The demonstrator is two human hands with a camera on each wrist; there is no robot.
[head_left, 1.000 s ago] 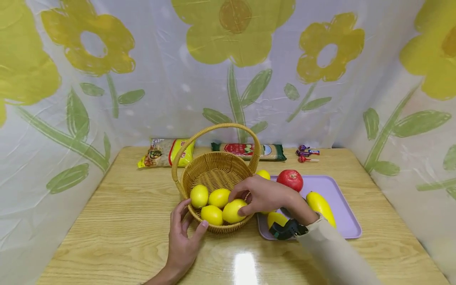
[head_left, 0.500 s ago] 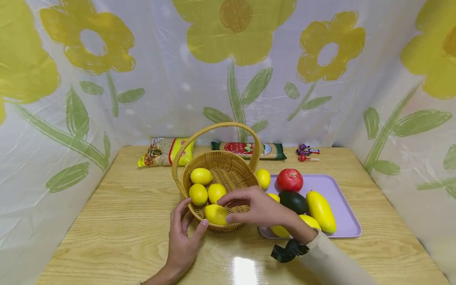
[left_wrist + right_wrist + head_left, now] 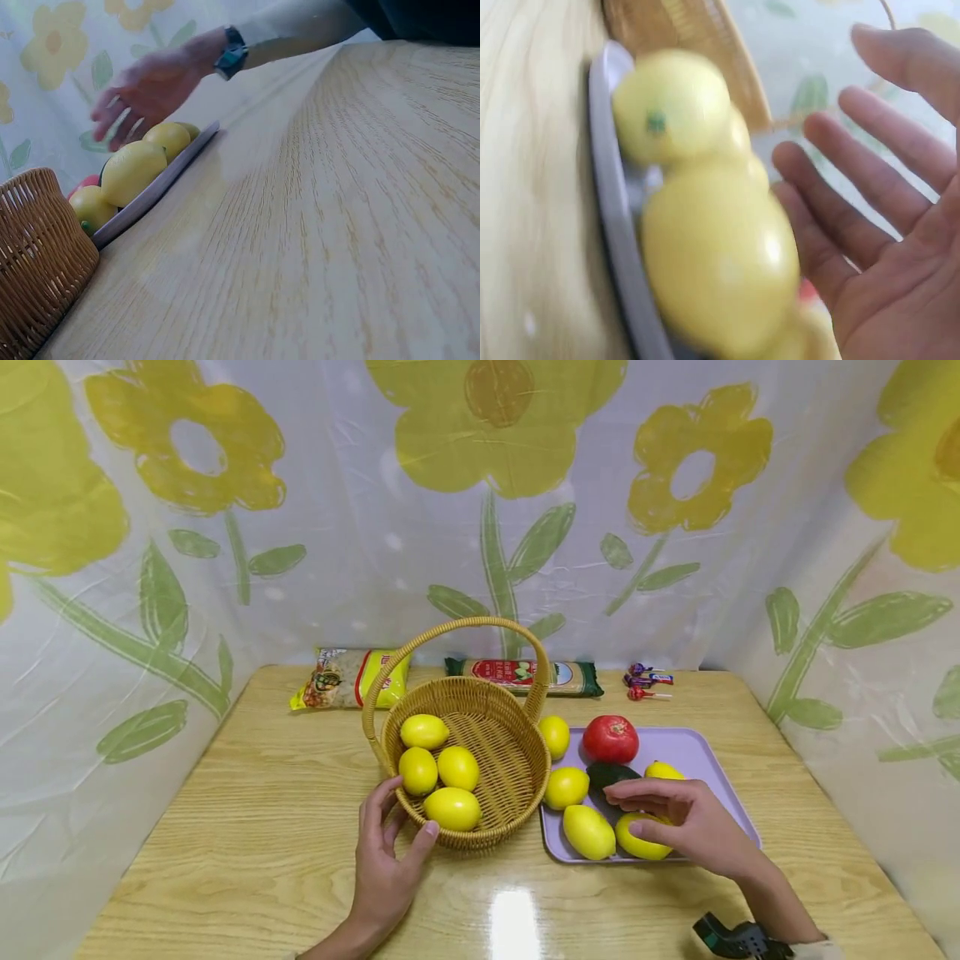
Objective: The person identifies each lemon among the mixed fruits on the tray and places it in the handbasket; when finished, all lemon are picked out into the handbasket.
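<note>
In the head view my left hand (image 3: 390, 860) holds the near-left side of the wicker basket (image 3: 517, 818), with curved fingers and thumb at its rim. Several lemons (image 3: 453, 810) lie inside, towards its left. My right hand (image 3: 693, 822) hovers with parted fingers over a lemon (image 3: 641, 837) at the front of the lilac tray (image 3: 701, 743). The right wrist view shows its fingers (image 3: 874, 161) extended and apart beside a large blurred lemon (image 3: 720, 259). More lemons (image 3: 588, 832), a dark green avocado (image 3: 611, 777), a red pomegranate (image 3: 611, 740) and a long yellow fruit (image 3: 663, 770), partly hidden by the hand, share the tray.
The basket's tall handle (image 3: 480, 622) arches over its opening. Along the back lie a yellow food packet (image 3: 352, 679), a green-ended packet (image 3: 573, 679) and several small candies (image 3: 641, 678). A flowered cloth (image 3: 322, 593) closes off the table's back and sides.
My right hand has let go of a lemon at the front of the basket and moved right, over the tray. The basket's lemons have shifted left. My left hand has stayed at the rim.
</note>
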